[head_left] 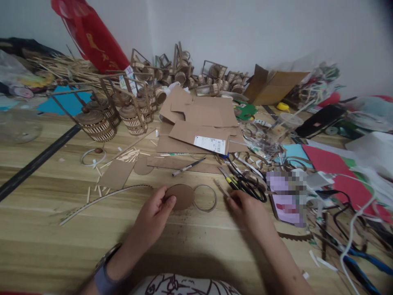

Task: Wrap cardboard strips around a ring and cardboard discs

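Note:
My left hand (158,211) pinches the near-left edge of a round brown cardboard disc (181,197) between thumb and fingers. Beside the disc's right edge, a thin pale ring (216,200) lies on the wooden table. My right hand (245,205) is closed on the lower end of a short, narrow light-brown strip (220,187); its exact kind I cannot make out. Just beyond that hand lie yellow-and-black scissors (230,180) and a larger black-handled pair (253,187). Dark crumbs are scattered below the disc.
A pen (188,167) lies ahead, near another cardboard disc (143,165) and small wooden sticks (130,155). Flattened cardboard (211,112) covers the table's middle back. Small slatted buckets (97,123) stand at left. A phone (285,200) and blue-handled pliers (353,262) are at right.

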A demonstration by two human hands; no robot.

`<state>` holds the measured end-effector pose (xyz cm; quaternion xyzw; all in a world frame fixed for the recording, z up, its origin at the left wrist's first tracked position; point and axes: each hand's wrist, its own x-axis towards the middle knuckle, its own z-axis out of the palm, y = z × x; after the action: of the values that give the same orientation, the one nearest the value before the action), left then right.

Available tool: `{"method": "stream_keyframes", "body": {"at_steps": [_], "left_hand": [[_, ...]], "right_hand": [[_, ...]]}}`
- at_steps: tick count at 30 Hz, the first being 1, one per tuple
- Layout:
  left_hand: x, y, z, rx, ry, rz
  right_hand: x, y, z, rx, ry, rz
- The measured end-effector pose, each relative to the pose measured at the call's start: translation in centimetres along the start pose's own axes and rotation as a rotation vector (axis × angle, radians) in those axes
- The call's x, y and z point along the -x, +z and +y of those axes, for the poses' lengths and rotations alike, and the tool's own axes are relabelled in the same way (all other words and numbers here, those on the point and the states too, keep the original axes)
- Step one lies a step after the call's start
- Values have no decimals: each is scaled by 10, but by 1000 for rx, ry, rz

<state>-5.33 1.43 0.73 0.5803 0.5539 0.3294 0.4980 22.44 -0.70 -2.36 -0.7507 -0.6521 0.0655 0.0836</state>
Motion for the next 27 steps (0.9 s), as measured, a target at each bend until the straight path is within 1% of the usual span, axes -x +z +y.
{"method": "stream_keyframes", "body": {"at_steps": [2, 4, 6, 8, 10, 13, 16, 18, 23, 27], "left_hand": [[0, 0, 0, -8, 2, 11], [0, -2, 1, -15, -4, 11], [0, -4, 4, -16, 0, 7], [0, -5, 7, -8, 16, 4], [0, -6, 8, 9, 31, -15], [1, -4, 6, 21, 41, -93], [4, -1, 2, 5, 39, -185], [7, 1, -1, -21, 40, -219], [11, 3, -7, -107, 92, -217], [13, 3, -9, -121, 110, -239]], "right_hand": [[0, 1, 4, -36, -29, -2], [5, -2, 1, -22, -102, 29], [13, -7, -7, 13, -221, 70], [24, -11, -20, 39, -332, 80], [33, -12, -34, 47, -409, 39], [41, -6, -50, 66, -487, -24], [41, 2, -56, 99, -508, -7], [40, 4, -57, 108, -516, 10], [41, 0, -61, 122, -543, 26], [43, -1, -66, 122, -554, 40]]}}
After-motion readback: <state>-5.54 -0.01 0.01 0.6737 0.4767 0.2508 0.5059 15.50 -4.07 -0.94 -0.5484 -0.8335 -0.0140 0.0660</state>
